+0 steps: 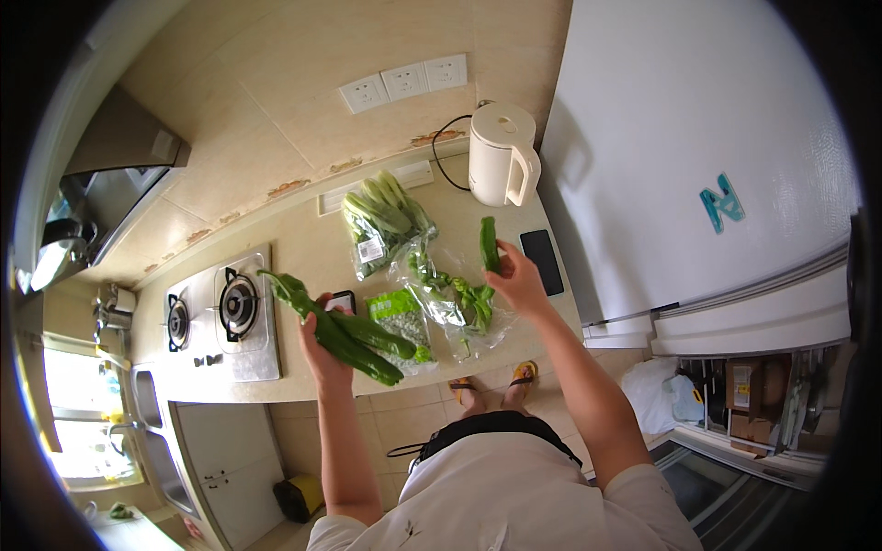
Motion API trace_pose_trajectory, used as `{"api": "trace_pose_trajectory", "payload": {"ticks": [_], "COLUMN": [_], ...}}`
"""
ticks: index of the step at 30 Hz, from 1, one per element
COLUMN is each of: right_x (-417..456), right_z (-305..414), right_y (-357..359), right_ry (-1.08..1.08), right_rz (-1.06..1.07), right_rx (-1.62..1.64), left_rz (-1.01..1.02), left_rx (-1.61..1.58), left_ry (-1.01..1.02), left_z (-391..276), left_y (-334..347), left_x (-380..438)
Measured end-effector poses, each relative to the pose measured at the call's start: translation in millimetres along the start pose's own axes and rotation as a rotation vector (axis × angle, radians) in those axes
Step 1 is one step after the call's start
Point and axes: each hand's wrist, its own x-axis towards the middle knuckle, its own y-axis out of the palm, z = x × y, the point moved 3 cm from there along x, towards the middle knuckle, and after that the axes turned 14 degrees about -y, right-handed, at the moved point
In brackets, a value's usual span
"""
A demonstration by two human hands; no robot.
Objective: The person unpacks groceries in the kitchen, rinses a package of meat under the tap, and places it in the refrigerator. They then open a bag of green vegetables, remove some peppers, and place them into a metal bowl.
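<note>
Several long green peppers (344, 337) are bunched in my left hand (328, 358), held above the front of the counter (310, 379). My right hand (518, 279) grips one smaller green pepper (488, 242) upright between thumb and fingers. Under and between my hands lies a clear plastic bag (448, 310) with green vegetables (472, 299) in or on it; which, I cannot tell. Beside it, partly covered by the peppers, is a flat packet with a green printed band (393, 303). Behind these lies a bag of leafy greens with pale stalks (379, 213), bearing a label.
At the back right stands a cream electric kettle (493, 158) with its cord. A dark phone (542, 262) lies near the fridge (675, 138). Another phone-like device (341, 301) is partly hidden behind my left hand. Left is a gas stove (238, 317), with a sink (165, 454) beyond.
</note>
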Motion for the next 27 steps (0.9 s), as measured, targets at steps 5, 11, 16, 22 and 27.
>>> {"api": "trace_pose_trajectory", "payload": {"ticks": [5, 11, 16, 22, 27], "right_x": [32.2, 47.9, 49.5, 44.0, 30.2], "right_z": [9.6, 33.0, 63.6, 106.4, 117.1], "right_y": [-22.2, -25.6, -30.2, -35.5, -37.8], "right_ry": [-0.058, -0.037, -0.091, -0.114, -0.031], "right_rz": [-0.126, 0.031, 0.010, 0.100, 0.241], "right_rx": [0.106, 0.229, 0.227, 0.256, 0.367], "left_rz": [0.022, 0.128, 0.096, 0.105, 0.159], "left_rx": [-0.082, -0.185, -0.143, -0.125, -0.078], "left_ry": [-0.057, -0.115, -0.128, -0.173, -0.222], "left_z": [15.7, 13.7, 17.6, 28.9, 36.2], "left_y": [-6.7, -19.4, -22.2, -17.0, 10.4], "left_x": [-20.8, -29.8, -38.6, -39.3, -39.1]}}
